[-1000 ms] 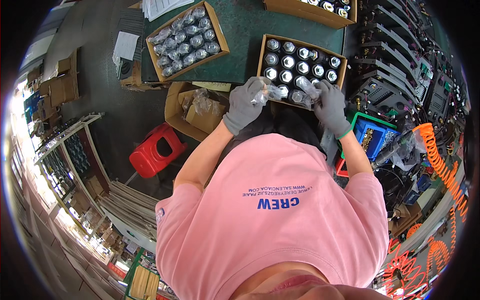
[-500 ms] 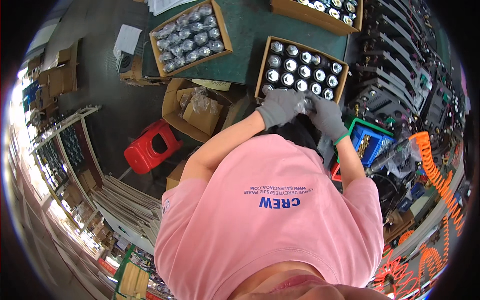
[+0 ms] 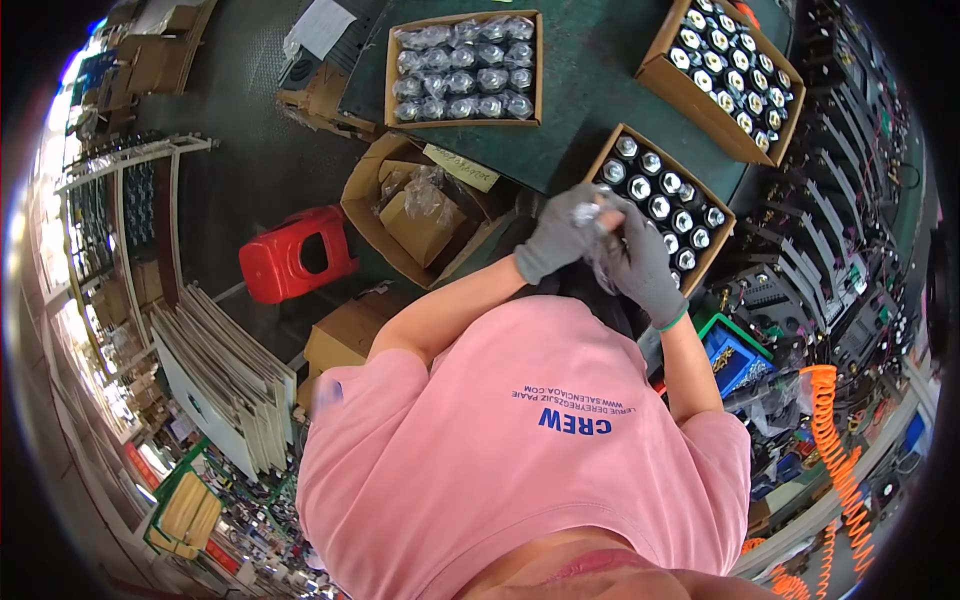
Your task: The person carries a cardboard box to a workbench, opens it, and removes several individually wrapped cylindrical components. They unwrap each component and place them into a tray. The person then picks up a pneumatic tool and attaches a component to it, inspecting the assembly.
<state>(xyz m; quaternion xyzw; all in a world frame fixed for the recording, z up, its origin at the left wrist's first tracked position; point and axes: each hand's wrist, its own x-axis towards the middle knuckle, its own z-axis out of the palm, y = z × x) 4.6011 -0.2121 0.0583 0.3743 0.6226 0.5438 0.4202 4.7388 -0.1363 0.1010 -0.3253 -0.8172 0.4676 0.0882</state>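
"Grey-gloved hands come together at the near left corner of a near box (image 3: 714,255). The left hand (image 3: 556,245) appears closed around a small shiny part (image 3: 588,212); the right hand (image 3: 645,272) crowds in beside it."

"Is the right one clamped on anything?"

"Cannot tell; its fingers hide their own grip. Clear film (image 3: 602,268) hangs in the gap between the gloves."

"How would the part handle?"

"Like solid metal, by its look: stiff, hard to damage, probably weighty for its size. Film would make it slippery, so the sides of the body, just below the bright end, look the surest hold. The film itself should be light, soft and easily torn."

"And its appearance?"

"Silvery and glinting, mostly covered by the fingers, its outline lost."

"What surrounds it?"

"From left, a red stool (image 3: 265,270) on the floor, then an open carton (image 3: 375,225) with crumpled film inside. Farther off, on a green tabletop (image 3: 575,95), sits a box of film-wrapped parts (image 3: 465,123). Right of the gloves, the near box shows rows of bright hexagonal ends on dark bodies; a far box (image 3: 700,113) at far right is similarly filled. Near right, a blue bin (image 3: 750,370) holds brass-coloured pieces."
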